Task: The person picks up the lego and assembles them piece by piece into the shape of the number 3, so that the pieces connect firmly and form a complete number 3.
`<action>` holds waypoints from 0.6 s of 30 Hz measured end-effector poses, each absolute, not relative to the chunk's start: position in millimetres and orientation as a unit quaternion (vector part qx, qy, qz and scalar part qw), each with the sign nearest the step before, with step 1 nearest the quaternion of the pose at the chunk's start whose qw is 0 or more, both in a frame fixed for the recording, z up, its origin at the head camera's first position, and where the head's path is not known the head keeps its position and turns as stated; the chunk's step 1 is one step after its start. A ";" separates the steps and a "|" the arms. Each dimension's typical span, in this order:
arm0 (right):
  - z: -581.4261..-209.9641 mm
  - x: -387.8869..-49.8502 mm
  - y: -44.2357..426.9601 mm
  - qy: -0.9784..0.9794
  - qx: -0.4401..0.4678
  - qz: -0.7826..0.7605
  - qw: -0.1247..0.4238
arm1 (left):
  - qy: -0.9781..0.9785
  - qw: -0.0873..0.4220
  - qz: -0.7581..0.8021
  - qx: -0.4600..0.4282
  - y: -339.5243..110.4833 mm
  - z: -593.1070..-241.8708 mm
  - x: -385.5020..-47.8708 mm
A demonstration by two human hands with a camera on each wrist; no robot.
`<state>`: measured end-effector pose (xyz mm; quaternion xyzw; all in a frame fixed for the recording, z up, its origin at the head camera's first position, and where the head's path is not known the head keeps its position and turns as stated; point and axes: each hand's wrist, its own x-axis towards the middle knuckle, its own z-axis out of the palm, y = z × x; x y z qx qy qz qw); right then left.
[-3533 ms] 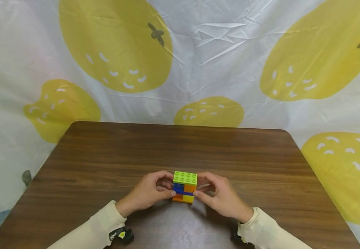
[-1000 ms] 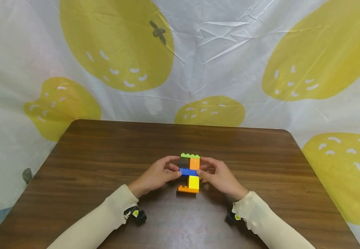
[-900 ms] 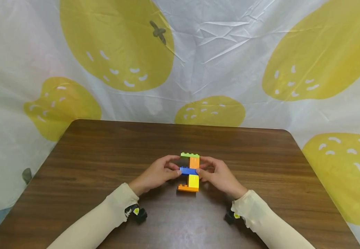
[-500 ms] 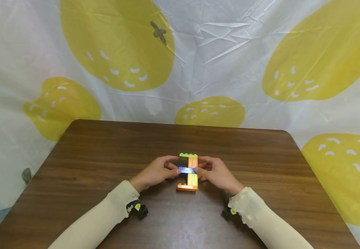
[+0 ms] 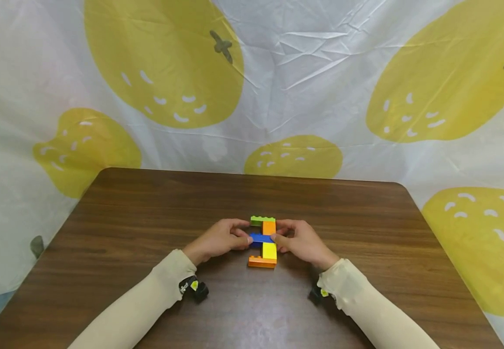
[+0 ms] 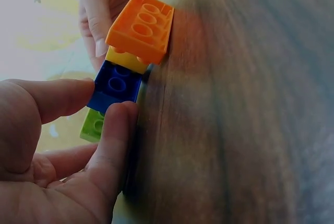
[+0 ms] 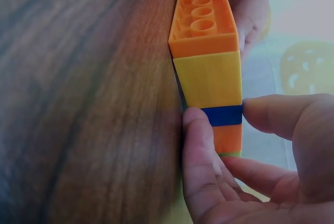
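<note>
A joined stack of toy building bricks lies on its side at the middle of the tabletop, or just above it; which, I cannot tell. From far to near in the head view come a lime green brick (image 5: 262,221), an orange brick (image 5: 269,228), a blue brick (image 5: 260,238), a yellow brick (image 5: 269,250) and an orange plate (image 5: 262,261). The plate's hollow underside (image 7: 202,12) shows in the right wrist view. My left hand (image 5: 218,238) pinches the blue brick's left end between thumb and fingers. At its right end, my right hand (image 5: 305,242) pinches the same brick.
The brown wooden table (image 5: 147,203) has rounded far corners. Behind it hangs a white cloth (image 5: 269,97) printed with yellow fruit. A small black wrist device (image 5: 195,288) sits at each cuff.
The stack stood more upright with its green top studs facing up; it has been tipped back onto its side. Over the last second the hands and bricks have shifted only slightly left.
</note>
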<state>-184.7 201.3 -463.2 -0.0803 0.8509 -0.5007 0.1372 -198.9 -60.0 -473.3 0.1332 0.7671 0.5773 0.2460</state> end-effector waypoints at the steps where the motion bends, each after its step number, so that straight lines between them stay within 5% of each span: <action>1: -463.2 -184.9 201.3 0.850 -0.081 -0.502 0.139 | 0.767 0.246 0.577 0.133 -60.1 -472.8 -199.0; 18: -462.2 -185.4 200.4 0.838 -0.100 -0.517 0.141 | 0.763 0.247 0.585 0.123 -62.0 -476.2 -199.6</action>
